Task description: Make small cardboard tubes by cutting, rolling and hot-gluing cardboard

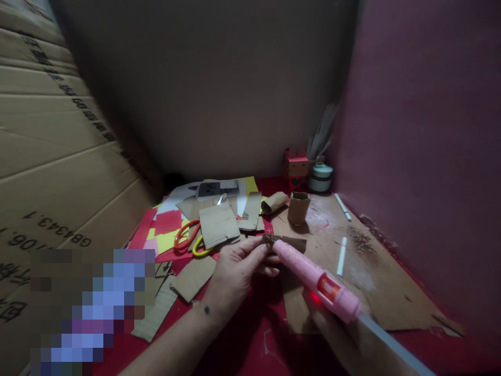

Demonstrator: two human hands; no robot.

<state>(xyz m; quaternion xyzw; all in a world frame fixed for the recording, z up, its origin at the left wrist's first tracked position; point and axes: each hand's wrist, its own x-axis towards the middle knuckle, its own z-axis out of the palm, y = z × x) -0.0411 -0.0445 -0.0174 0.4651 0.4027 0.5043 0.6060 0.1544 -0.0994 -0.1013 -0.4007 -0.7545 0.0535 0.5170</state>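
Note:
In my left hand (238,266) is a small folded piece of brown cardboard (291,244), pinched at its near end by thumb and fingers. My right hand (329,318) wraps round the underside of a pink hot glue gun (305,269), whose small red light glows. The gun's tip meets or nearly meets the cardboard close to my left thumb; exact contact is hard to see. A translucent glue stick (391,344) sticks out of the gun's back end. Much of my right hand is hidden beneath the gun.
Scissors with orange and yellow handles (187,235) lie left, partly under a cardboard square (219,224). A cardboard tube (298,209) stands upright beyond my hands, another (275,202) lies beside it. White sticks (342,256) lie on the brown board (379,292). A wall (422,156) rises right.

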